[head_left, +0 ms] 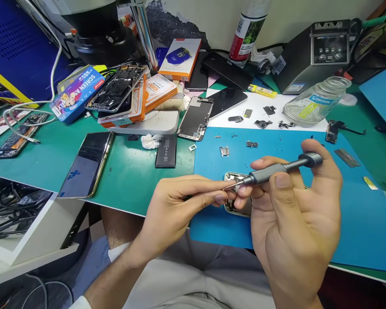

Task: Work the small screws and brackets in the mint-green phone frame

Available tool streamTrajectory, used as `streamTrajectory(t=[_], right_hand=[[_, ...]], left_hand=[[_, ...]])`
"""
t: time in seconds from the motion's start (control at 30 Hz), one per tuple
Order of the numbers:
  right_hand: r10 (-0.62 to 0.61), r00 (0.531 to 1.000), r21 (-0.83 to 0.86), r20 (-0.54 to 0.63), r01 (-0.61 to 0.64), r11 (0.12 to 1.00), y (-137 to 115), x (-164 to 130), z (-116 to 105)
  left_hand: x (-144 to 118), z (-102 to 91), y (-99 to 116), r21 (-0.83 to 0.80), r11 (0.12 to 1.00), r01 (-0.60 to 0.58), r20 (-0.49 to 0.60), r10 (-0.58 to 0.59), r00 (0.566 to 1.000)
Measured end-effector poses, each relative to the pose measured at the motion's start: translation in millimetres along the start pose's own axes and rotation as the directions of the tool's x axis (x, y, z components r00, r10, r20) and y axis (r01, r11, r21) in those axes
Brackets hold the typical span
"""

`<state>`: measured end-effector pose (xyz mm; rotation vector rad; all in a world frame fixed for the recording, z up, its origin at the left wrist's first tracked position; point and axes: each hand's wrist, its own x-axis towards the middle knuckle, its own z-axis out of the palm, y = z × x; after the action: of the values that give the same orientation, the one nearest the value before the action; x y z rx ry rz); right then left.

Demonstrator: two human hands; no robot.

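Note:
My right hand [296,214] is closed around a dark grey precision screwdriver [268,174], its thin shaft pointing left. At the screwdriver's tip, my left hand [183,201] pinches with thumb and forefinger; whatever sits between those fingertips is too small or hidden to make out. Below both hands, on the blue mat [218,231], lies an opened phone body [241,209] with its inner parts showing, largely covered by my fingers. Small metal phone parts, among them a bracket [224,151] and a connector piece [252,144], are scattered beyond it.
A phone battery [166,152] and a detached screen [196,118] lie left of the mat. Farther left is a dark phone [86,165]. Behind stand stacked boxes [161,90], a glass jar [317,103], a spray bottle [248,32] and a grey device [312,56].

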<state>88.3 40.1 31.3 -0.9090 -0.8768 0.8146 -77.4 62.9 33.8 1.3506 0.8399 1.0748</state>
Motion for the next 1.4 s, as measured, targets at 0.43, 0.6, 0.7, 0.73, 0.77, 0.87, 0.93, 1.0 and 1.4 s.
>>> streamTrajectory(t=[0.43,0.6,0.7,0.73,0.77,0.87,0.93,1.0,1.4], right_hand=[[-0.011,0.999,-0.005,-0.044,0.011,1.000,-3.6,-3.0,5.3],[0.012,0.999,0.009,-0.048,-0.012,1.000,-5.8,-3.3,5.7],[-0.016,0.998,-0.010,-0.053,0.015,1.000,-4.8,-3.9,4.7],[-0.027,0.998,-0.015,-0.053,0.026,1.000,-4.3,-4.1,4.3],[-0.032,0.998,-0.019,-0.053,0.031,0.999,-3.8,-4.3,4.1],[-0.036,0.999,-0.017,-0.037,0.035,0.999,-2.7,-4.2,3.8],[-0.030,0.999,-0.022,-0.022,0.030,0.999,-2.4,-3.7,4.0],[-0.018,1.000,-0.004,-0.016,0.018,1.000,-2.9,-3.4,4.3],[0.015,1.000,0.035,-0.017,-0.015,0.999,-4.2,-1.9,2.2]], left_hand=[[-2.0,4.2,-0.2,0.026,0.999,-0.034,-0.056,0.035,0.998],[-4.0,3.5,-0.2,0.089,0.992,-0.095,-0.031,0.098,0.995],[-3.5,2.3,-0.1,0.095,0.988,-0.123,0.002,0.124,0.992],[-3.3,2.0,-0.1,0.098,0.987,-0.127,0.006,0.127,0.992],[-3.1,1.7,-0.1,0.099,0.986,-0.131,0.007,0.131,0.991],[-2.8,1.1,0.0,0.080,0.988,-0.130,0.019,0.129,0.992],[-2.9,1.0,0.1,0.063,0.991,-0.121,0.027,0.120,0.992],[-2.9,1.0,0.2,0.061,0.991,-0.117,0.032,0.115,0.993],[-2.9,-2.4,-2.2,0.090,0.979,-0.184,0.072,0.178,0.981]])
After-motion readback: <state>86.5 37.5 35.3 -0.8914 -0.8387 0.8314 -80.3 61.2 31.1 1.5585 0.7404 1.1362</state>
